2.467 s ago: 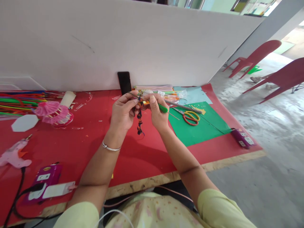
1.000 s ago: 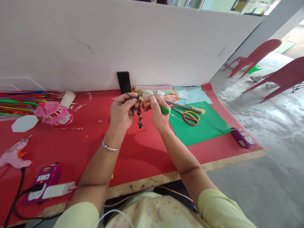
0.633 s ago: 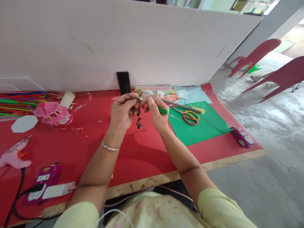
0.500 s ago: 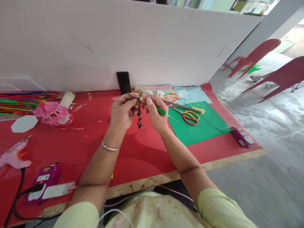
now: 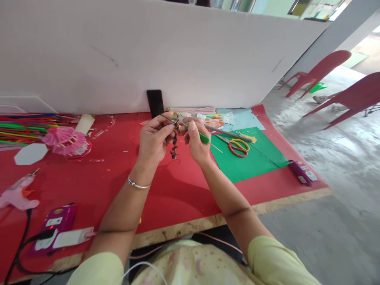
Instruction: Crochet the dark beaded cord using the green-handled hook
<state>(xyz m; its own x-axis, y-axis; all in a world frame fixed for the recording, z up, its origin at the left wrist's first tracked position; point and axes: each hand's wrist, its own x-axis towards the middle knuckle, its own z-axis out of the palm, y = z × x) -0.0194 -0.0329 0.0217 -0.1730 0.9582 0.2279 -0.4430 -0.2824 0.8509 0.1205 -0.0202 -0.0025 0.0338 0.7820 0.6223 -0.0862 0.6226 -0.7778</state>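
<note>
My left hand (image 5: 154,139) pinches the top of a small twisted dark and orange pipe-cleaner piece (image 5: 174,146) that hangs down between my hands above the red table cover (image 5: 118,178). My right hand (image 5: 196,143) is closed on a thin tool with a green handle (image 5: 204,137), its metal tip pointing right over the green sheet. The other end of the tool meets the twisted piece at my left fingertips. Both hands are raised a little above the table, close together.
Scissors (image 5: 238,147) lie on a green sheet (image 5: 252,158) at right. A black phone (image 5: 155,103) leans on the white board. Colourful sticks (image 5: 20,126), a pink paper ornament (image 5: 67,141), a glue gun (image 5: 18,194) and purple boxes (image 5: 55,227) lie left. Red chairs (image 5: 323,71) stand on the floor.
My hands stayed in place with small finger movements. The twisted piece swung slightly and my right hand shifted the green tool a little against it.
</note>
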